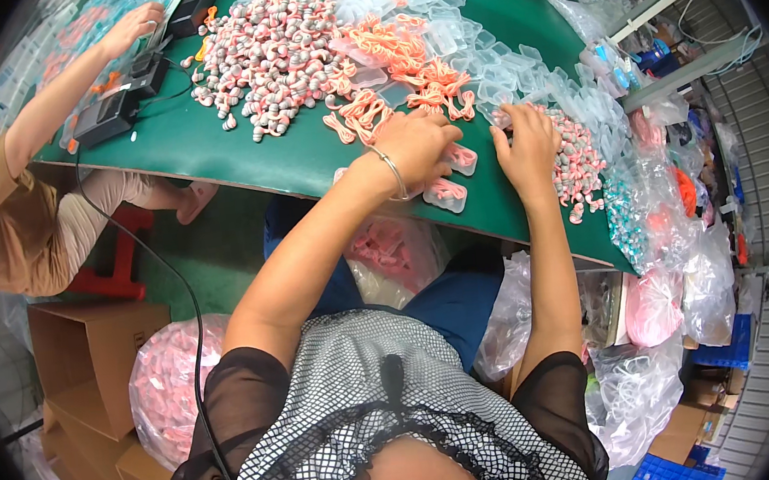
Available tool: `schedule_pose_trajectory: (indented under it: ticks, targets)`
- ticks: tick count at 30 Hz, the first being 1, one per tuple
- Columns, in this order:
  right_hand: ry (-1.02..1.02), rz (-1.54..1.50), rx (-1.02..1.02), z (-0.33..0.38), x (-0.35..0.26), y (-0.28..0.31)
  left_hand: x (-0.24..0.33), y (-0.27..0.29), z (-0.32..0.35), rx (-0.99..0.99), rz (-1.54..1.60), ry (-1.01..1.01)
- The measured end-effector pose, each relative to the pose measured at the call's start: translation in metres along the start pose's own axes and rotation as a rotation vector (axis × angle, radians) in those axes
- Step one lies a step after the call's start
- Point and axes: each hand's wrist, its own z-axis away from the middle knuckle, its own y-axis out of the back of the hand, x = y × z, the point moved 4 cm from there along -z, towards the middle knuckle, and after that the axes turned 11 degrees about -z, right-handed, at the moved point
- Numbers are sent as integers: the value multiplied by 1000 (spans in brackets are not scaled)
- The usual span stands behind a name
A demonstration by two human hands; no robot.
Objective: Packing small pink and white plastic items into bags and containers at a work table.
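Observation:
My left hand (420, 149), with a bracelet at its wrist, is bent over the table's near edge beside bundles of orange cord (361, 113). Its fingers are curled and closed; whatever they hold is hidden. Right by its fingertips, small clear plastic boxes (445, 195) have pinkish-orange cord inside. To the right, my right hand (528, 147) rests palm down, thumb apart from the fingers. Its fingertips are near a clear box at the edge of the box pile (526, 78). Pink and grey striped pieces (578, 161) lie against its outer side.
The green table (276, 167) bears a large heap of striped pieces (270, 57) at the far left. At left, another person's hand (137, 28) reaches near black devices (113, 113). A black cable (188, 296) hangs down. Filled plastic bags (655, 306) crowd the right side.

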Motion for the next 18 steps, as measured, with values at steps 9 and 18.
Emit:
schedule_pose_trajectory:
  ticks: [9, 18]
  targets:
    - [12, 225, -108, -9, 12, -19, -16, 12, 15, 110, 99, -36]
    - [253, 53, 150, 4, -22, 8, -39, 36, 93, 139, 88, 97]
